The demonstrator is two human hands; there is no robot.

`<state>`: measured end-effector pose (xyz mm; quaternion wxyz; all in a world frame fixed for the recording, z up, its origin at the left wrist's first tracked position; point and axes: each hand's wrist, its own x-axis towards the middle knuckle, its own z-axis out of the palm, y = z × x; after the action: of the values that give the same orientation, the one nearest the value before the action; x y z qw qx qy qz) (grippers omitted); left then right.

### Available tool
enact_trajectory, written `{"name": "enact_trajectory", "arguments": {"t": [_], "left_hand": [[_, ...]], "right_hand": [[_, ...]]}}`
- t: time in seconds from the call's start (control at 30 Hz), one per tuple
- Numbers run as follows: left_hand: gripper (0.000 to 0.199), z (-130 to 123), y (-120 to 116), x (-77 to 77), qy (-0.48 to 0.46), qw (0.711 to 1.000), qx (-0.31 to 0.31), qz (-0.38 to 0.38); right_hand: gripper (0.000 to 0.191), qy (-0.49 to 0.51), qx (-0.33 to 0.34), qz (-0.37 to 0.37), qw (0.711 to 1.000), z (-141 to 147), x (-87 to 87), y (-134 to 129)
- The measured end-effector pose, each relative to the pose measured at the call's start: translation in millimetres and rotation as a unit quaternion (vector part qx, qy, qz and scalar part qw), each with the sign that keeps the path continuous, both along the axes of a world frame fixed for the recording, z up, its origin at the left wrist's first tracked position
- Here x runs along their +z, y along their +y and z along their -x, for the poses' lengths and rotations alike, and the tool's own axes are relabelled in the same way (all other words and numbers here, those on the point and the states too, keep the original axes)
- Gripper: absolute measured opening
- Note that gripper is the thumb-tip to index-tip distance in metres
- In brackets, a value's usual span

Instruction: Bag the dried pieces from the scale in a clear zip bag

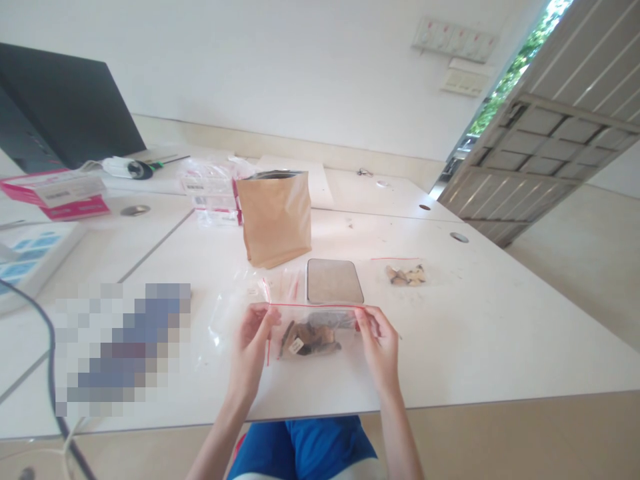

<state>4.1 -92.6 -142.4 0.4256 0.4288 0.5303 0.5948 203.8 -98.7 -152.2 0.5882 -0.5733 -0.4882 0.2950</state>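
Counts: two hands, left hand [253, 347] and right hand [377, 347], both pinching one clear zip bag [313, 333] of dark pieces; piece count not readable. One more filled zip bag [405, 273] lies flat on the bench [500, 320]. A few empty zip bags [280, 287] lie overlapped, number unclear. One brown paper pouch [275, 217]. One small scale [334, 281]. Two pink boxes [60, 193] stacked. One dark monitor [55, 107]. Two round cable holes [459, 237] in the bench at right.
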Motion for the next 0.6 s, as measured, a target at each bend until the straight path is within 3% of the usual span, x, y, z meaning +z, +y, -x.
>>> {"name": "enact_trajectory", "arguments": {"t": [0.2, 0.6], "left_hand": [[0.033, -1.2, -1.8, -1.8, -0.009, 1.000, -0.013, 0.013], [0.036, 6.1, -0.4, -5.2, -0.016, 1.000, -0.009, 0.015]], "right_hand": [[0.035, -0.011, 0.021, 0.000, 1.000, -1.1, 1.4, -1.8], [0.028, -0.090, -0.026, -0.053, 0.994, 4.1, -0.2, -3.3]]}}
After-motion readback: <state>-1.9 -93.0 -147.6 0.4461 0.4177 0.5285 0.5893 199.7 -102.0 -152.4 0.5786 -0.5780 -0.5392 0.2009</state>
